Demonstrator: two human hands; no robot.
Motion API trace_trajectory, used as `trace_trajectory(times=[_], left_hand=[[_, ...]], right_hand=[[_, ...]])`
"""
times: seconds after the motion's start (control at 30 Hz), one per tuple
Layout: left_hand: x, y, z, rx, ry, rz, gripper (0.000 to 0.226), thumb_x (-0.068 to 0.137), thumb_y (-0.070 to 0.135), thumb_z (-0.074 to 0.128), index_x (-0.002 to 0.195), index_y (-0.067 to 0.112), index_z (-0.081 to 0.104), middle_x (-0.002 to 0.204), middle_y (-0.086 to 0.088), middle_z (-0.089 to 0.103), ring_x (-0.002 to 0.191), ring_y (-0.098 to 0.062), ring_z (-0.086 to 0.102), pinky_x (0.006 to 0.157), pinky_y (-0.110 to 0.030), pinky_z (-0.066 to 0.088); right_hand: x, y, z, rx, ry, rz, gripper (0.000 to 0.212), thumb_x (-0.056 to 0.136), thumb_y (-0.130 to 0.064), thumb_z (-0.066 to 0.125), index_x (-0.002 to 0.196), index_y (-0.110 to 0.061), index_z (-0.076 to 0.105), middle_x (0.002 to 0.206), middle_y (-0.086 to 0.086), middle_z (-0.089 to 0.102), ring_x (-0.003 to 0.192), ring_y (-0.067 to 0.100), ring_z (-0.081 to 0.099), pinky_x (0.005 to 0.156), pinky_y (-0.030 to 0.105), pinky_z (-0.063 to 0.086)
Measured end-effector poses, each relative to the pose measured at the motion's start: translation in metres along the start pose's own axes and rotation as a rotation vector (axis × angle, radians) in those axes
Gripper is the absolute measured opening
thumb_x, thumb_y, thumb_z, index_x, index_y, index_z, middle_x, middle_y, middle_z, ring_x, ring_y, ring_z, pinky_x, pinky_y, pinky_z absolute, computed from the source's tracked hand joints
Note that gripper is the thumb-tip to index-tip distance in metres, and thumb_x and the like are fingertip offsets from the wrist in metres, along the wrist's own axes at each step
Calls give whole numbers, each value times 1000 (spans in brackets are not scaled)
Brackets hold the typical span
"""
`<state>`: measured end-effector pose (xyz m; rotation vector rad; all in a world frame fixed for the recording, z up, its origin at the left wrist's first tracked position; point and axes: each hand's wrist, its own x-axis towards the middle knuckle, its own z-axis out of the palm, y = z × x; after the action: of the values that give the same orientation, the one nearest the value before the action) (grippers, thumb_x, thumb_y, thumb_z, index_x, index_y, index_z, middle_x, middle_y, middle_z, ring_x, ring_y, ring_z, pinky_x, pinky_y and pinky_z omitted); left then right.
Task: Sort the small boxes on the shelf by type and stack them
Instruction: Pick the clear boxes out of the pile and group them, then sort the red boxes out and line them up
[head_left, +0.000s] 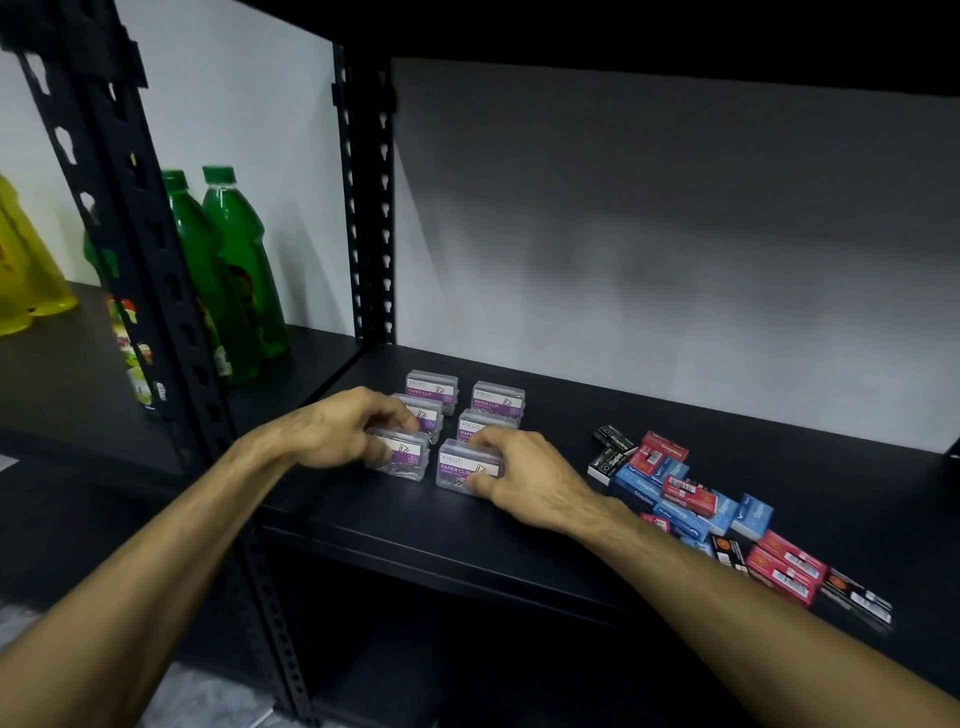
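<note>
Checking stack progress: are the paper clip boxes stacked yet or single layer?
Single layer. Six clear paper clip boxes lie flat on the shelf in two columns, none on another. Each hand holds a front box.

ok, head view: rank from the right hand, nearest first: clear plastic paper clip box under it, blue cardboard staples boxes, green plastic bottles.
1. Clear plastic paper clip box: gripped by the right hand, front right of the grid.
2. Blue cardboard staples boxes: just right of that hand, in the mixed pile.
3. Green plastic bottles: far left, neighbouring shelf bay.
</note>
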<state>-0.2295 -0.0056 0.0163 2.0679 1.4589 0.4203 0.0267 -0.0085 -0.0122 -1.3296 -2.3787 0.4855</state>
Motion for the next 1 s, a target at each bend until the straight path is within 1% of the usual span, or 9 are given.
trace_trajectory(times=[0.07,0.13,0.23,0.3,0.43,0.57,0.7,0.8,1.0], left_hand=[[-1,0,1,0,25,10,35,85,10,73,113,29,67,106,6,69,93,-12,68,82,-25,56],[-1,-1,1,19,93,18,36,83,19,77,115,32,66,107,12,68,94,-3,65,82,-18,53],[1,0,-1,19,238,22,37,80,32,79,115,37,66,113,14,63,103,-2,62,89,-26,53],[2,10,-2,-6,308,46,35,82,32,77,114,36,66,113,13,61,102,-3,60,85,-25,52],[15,40,7,-6,373,146,31,83,31,76,113,32,68,112,14,63,100,-3,62,86,-27,53],[37,75,30,-26,365,227,24,84,33,75,107,32,70,109,13,65,99,-3,62,86,-29,54],[61,113,61,-41,324,296,22,84,30,76,106,32,71,108,13,65,97,-3,62,86,-28,51],[79,140,86,-45,254,343,23,84,31,76,106,36,70,108,14,64,98,-6,63,88,-32,53],[107,195,140,-40,93,403,23,86,31,73,109,32,70,108,11,62,97,-3,61,84,-26,53]], right_hand=[[-2,0,-1,-15,25,-10,41,87,-34,66,125,-21,58,119,-5,67,102,12,63,90,32,53],[-6,1,-4,-37,53,-13,47,87,-39,65,130,-22,55,121,-5,64,103,12,61,89,33,52],[-14,4,-13,-37,87,-9,54,89,-45,64,135,-22,51,112,-8,61,92,7,56,83,31,51],[-20,9,-22,-22,106,-1,53,89,-46,64,135,-23,51,111,-8,59,90,5,55,80,30,50],[-33,26,-43,-16,132,34,40,90,-44,62,125,-24,58,103,-8,60,88,8,57,73,27,47],[-54,53,-64,-10,149,96,30,91,-41,63,116,-24,64,97,-9,63,80,4,56,69,21,42],[-84,86,-91,4,169,190,23,91,-39,62,109,-24,67,95,-10,65,81,3,58,71,24,46],[-113,114,-114,17,200,256,18,93,-35,62,104,-23,68,93,-11,66,80,1,58,68,21,43],[-169,161,-145,55,277,379,12,92,-32,64,103,-27,68,84,-13,66,74,-3,60,68,18,43]])
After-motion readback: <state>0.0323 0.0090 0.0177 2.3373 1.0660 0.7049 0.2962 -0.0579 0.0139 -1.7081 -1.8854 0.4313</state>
